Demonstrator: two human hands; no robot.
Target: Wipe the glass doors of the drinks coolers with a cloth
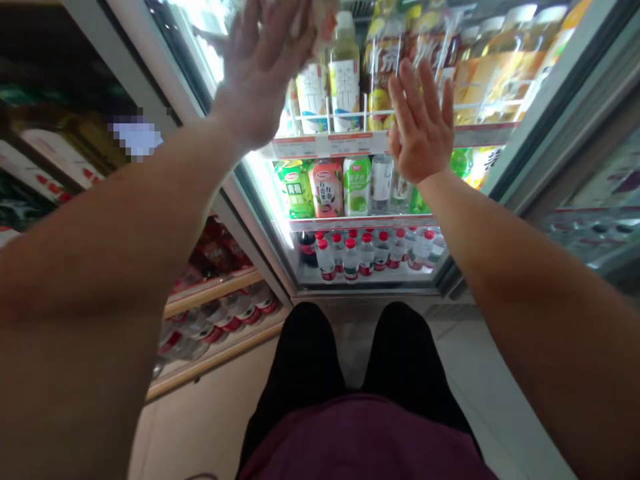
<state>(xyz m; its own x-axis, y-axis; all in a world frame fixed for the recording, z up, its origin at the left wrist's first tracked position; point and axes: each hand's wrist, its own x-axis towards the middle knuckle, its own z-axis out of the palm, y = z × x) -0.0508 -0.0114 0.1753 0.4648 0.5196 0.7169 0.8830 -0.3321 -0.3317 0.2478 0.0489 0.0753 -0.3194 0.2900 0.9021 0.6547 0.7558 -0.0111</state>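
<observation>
My left hand [265, 73] is raised at the top of the view, blurred, in front of the upper cooler shelf. Its fingers seem curled around a pale, see-through thing with a reddish patch [326, 23], cut off by the frame's edge; I cannot make out its kind. My right hand [423, 123] is open, fingers stretched upward and nothing in it. It is in front of dark-labelled tea bottles [385, 63]. Between the hands, white-labelled bottles [345, 87] stand behind a wire rail [367, 107].
The middle shelf holds green cartons [294, 190], a pink carton [327, 190] and clear bottles. Small red-capped bottles [350, 257] stand at the bottom. Metal frames [255, 220] edge the cooler opening. A rack of bottles [215, 320] is at left; my knees [310, 340] are in front.
</observation>
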